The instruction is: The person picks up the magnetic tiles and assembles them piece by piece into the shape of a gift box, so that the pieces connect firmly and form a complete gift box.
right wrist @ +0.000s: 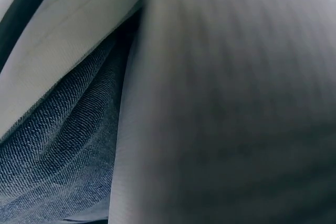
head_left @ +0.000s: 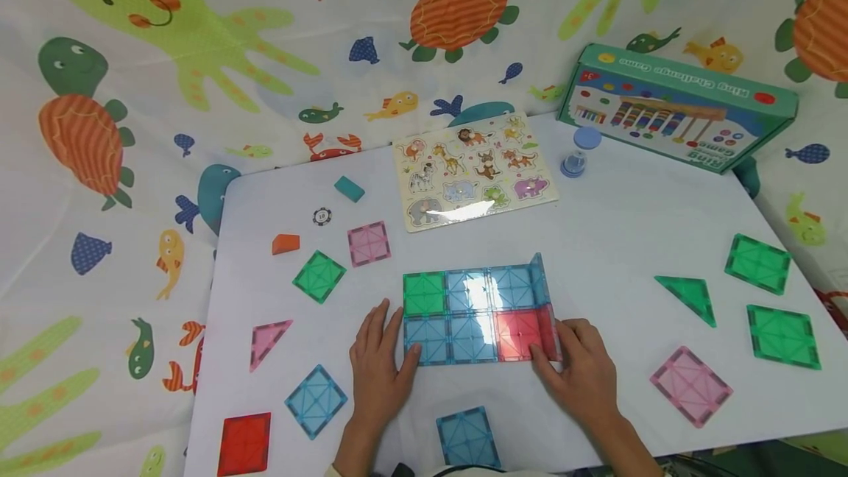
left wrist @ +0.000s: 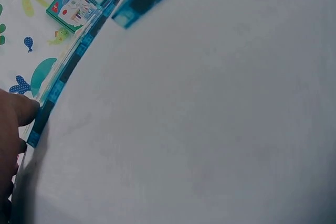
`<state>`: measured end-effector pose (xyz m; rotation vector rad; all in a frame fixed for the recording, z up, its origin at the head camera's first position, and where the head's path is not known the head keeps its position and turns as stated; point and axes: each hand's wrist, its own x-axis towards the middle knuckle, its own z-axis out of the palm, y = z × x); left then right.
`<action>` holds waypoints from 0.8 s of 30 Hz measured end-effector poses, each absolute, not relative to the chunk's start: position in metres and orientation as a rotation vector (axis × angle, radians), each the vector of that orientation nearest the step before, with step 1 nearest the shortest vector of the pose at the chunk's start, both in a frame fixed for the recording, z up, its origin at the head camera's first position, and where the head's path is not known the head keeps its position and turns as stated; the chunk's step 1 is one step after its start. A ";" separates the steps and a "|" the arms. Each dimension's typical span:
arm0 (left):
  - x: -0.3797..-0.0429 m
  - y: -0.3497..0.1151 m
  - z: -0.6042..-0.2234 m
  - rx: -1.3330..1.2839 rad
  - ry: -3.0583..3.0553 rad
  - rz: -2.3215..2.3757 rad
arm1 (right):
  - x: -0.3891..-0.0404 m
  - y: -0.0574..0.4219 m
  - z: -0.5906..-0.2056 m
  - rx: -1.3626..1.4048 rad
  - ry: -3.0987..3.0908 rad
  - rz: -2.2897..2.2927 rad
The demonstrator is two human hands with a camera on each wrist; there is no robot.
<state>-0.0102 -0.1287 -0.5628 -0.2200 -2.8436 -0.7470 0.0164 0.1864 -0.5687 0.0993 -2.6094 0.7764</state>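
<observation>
A flat two-row panel of magnetic tiles lies in front of the person in the head view: one green tile (head_left: 425,293), one red tile (head_left: 512,333) and several blue tiles (head_left: 427,341). Along its right edge stand an upright blue tile (head_left: 541,282) and an upright red tile (head_left: 548,331). The left hand (head_left: 380,370) rests at the panel's left edge, fingers extended, thumb by the near corner. The right hand (head_left: 583,370) pinches the upright red tile, thumb inside and fingers outside. The left wrist view shows left-hand fingers (left wrist: 21,108) at a blue tile edge (left wrist: 58,87).
Loose tiles lie around: a blue tile (head_left: 468,436) near the front, a pink tile (head_left: 692,386) right, a red tile (head_left: 244,444) left. Behind are an animal puzzle board (head_left: 473,193), a small sand timer (head_left: 575,162) and a green game box (head_left: 676,109). The right wrist view shows mostly clothing.
</observation>
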 end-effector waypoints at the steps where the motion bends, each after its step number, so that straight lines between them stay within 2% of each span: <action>1: -0.010 -0.129 -0.563 -0.219 -2.844 -0.746 | 0.016 0.186 -0.569 0.100 -2.609 0.779; 9: -0.010 -0.129 -0.563 -0.214 -2.854 -0.719 | 0.016 0.186 -0.569 0.106 -2.601 0.787; 14: -0.010 -0.129 -0.564 -0.215 -2.861 -0.723 | 0.021 0.197 -0.556 0.119 -2.784 0.934; 19: -0.011 -0.128 -0.564 -0.211 -2.872 -0.726 | 0.027 0.239 -0.523 0.166 -2.986 1.159; 22: -0.011 -0.129 -0.563 -0.212 -2.873 -0.724 | 0.030 0.270 -0.508 0.088 -3.057 0.944; 24: -0.011 -0.129 -0.563 -0.225 -2.876 -0.714 | 0.033 0.291 -0.500 -0.064 -3.146 0.758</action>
